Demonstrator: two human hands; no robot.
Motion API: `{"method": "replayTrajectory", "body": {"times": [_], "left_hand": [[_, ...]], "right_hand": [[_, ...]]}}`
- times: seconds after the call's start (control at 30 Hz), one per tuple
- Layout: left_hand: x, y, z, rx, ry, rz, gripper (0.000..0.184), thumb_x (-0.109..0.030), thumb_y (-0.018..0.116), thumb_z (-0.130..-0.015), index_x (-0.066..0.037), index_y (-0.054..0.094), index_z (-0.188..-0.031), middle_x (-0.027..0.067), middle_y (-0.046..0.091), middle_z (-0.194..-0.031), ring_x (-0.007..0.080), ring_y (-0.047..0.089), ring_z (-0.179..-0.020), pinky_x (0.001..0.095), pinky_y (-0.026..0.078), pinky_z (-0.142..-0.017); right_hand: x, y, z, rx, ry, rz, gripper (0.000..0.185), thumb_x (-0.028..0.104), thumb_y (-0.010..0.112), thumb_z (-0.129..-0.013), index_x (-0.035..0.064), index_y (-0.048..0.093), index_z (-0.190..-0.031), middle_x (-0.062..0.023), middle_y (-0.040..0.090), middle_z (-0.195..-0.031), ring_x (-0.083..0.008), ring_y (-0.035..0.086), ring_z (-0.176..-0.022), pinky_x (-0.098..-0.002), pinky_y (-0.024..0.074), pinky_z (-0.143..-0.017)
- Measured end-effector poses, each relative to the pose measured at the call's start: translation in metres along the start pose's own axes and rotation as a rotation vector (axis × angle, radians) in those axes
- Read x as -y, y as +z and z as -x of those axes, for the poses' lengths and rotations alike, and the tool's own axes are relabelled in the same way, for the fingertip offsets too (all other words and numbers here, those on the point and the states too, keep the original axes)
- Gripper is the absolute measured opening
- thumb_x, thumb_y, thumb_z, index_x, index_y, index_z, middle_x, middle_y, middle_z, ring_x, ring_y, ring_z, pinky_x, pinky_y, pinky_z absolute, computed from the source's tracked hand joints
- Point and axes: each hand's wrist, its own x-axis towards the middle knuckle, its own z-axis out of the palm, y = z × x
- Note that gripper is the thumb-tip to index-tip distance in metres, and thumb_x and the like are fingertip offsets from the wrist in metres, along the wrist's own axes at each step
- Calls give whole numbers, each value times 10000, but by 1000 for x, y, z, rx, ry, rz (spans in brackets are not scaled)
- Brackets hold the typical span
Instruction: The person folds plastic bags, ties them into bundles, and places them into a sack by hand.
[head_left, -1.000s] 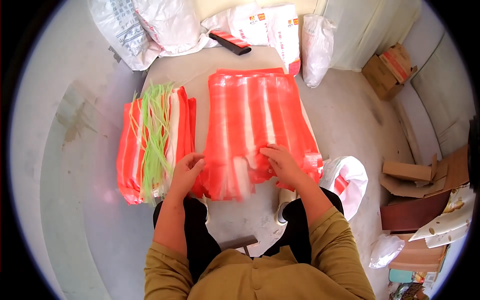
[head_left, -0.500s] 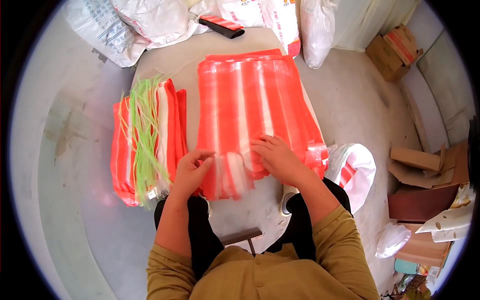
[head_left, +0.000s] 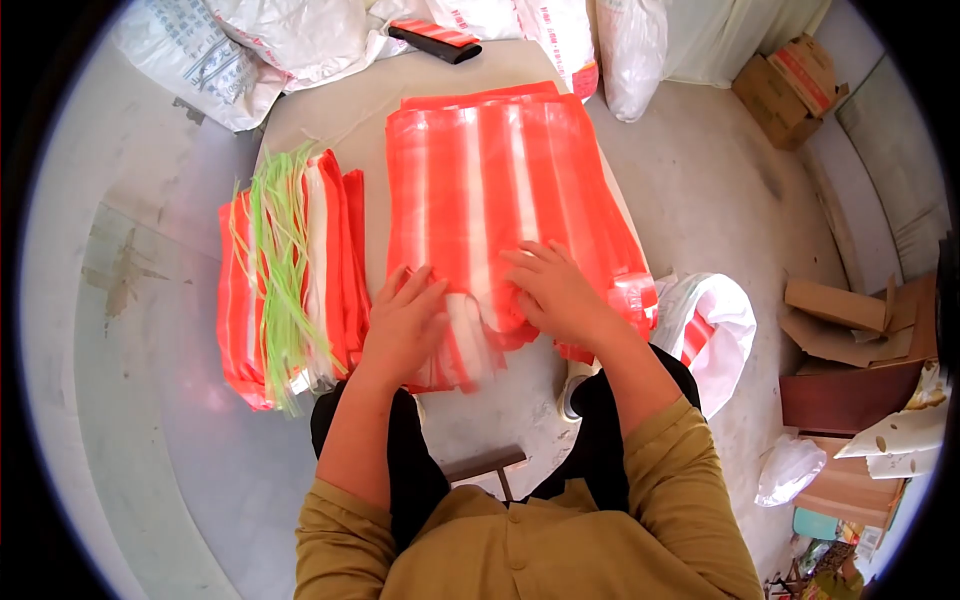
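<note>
A stack of red and white striped mesh bags [head_left: 500, 180] lies on the table [head_left: 330, 110], its near end hanging over the front edge. My left hand [head_left: 408, 325] rests on the lower left part of the stack, fingers spread. On the lower middle lies my right hand [head_left: 555, 292], its fingers apart and touching the top bag. Between the hands a loose bag end hangs down, slightly blurred. Left of the stack is a folded bundle of similar bags [head_left: 345, 240], with green strings [head_left: 278, 250] draped over it.
White sacks [head_left: 300, 35] stand behind the table, near a black and red striped item [head_left: 435, 40]. An open white sack [head_left: 715, 340] with red material stands at the table's right. Cardboard boxes [head_left: 785, 95] are on the right, and a clear plastic bag [head_left: 790, 470] lies lower right.
The view has shifted, so the table sits higher and further left. My left hand has moved from the stack's left edge onto the bags, its fingers now stretched forward.
</note>
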Motion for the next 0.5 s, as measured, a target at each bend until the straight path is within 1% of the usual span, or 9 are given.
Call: {"method": "replayTrajectory", "body": {"times": [0.07,0.17,0.27,0.37,0.47,0.5], "left_hand": [[3,-3,0,8,0,9,465,-123,681,-921,-112,630,-1384,129,489,-1569,423,360,-1484,505,337,-1202],[0,-5,0,-6,1,20,459,-111,682,-917,-110,636,-1374,135,487,-1567,426,356,-1486,504,338,-1202],[0,-3,0,-44,13,55,455,-84,691,-903,-103,645,-1356,140,496,-1555,424,349,-1492,501,347,-1197],[1,-2,0,-90,30,95,470,-61,716,-874,-96,653,-1338,136,515,-1533,415,360,-1486,496,360,-1189],[-2,2,-2,-142,39,142,504,-56,750,-836,-96,658,-1329,125,535,-1509,401,384,-1468,491,369,-1181],[-4,3,-3,-161,40,158,517,-56,762,-823,-97,659,-1328,120,541,-1502,396,392,-1461,489,371,-1180]], "right_hand": [[8,-10,6,41,-105,-55,289,24,648,-842,69,655,-1127,-113,524,-1511,-373,408,-1450,-525,343,-1189],[10,5,13,-53,-166,-10,256,-5,678,-763,64,629,-1004,-123,535,-1488,-389,430,-1426,-523,382,-1155],[4,17,14,-82,-205,94,274,-3,681,-776,66,687,-1041,-114,577,-1441,-371,456,-1405,-504,396,-1142],[12,4,8,-146,-56,-185,161,-8,698,-824,30,664,-977,-144,608,-1384,-331,542,-1332,-472,474,-1078],[14,1,2,-238,344,-789,91,13,691,-899,19,674,-988,-126,647,-1335,-251,619,-1232,-406,522,-1014],[12,1,0,-254,334,-769,78,16,686,-913,16,674,-989,-118,651,-1328,-229,629,-1203,-375,538,-969]]}}
